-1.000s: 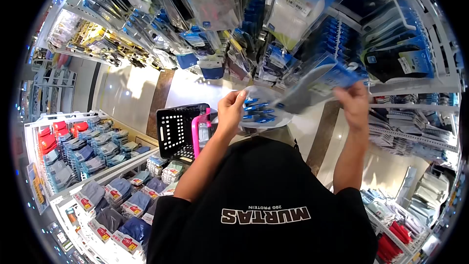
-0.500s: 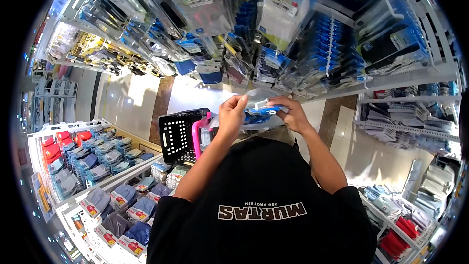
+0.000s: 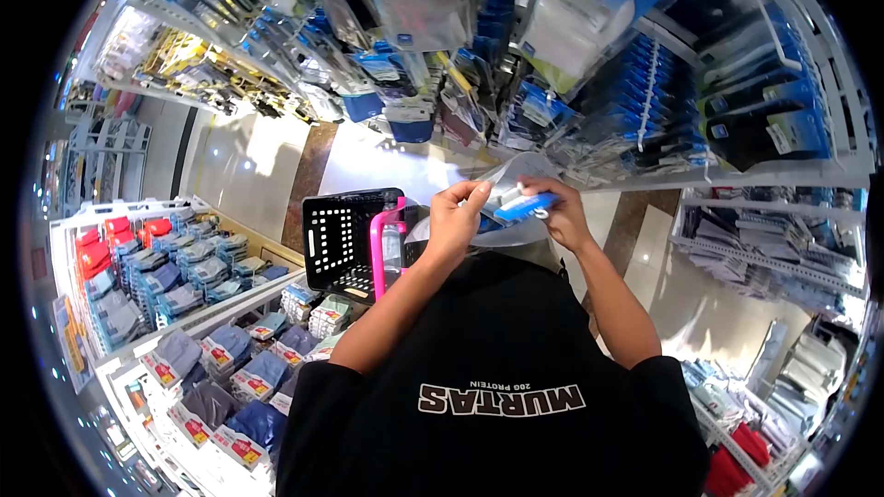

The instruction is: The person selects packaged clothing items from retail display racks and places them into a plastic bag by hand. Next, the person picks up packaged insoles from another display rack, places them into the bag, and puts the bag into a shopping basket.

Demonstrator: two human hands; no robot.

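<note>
A translucent plastic bag (image 3: 527, 168) hangs open in front of my chest. My left hand (image 3: 458, 212) pinches its near left rim between thumb and fingers. In my right hand (image 3: 562, 213) is a blue-topped package (image 3: 525, 209), held flat over the mouth of the bag. Part of the package lies behind the bag's film and my fingers. Other contents of the bag are mostly hidden. Rows of hanging blue-and-clear packages (image 3: 589, 9) are on the rack just beyond my hands.
A black basket (image 3: 333, 244) with a pink handle (image 3: 378, 253) stands left of my left arm. Shelves of folded packs (image 3: 170, 267) are at the left. More racks (image 3: 769, 248) stand at the right. Tiled floor (image 3: 249, 161) shows between the shelves.
My right hand has come from the rack side at the right to the bag, bringing the blue-topped package with it. My left hand still holds the bag's rim.
</note>
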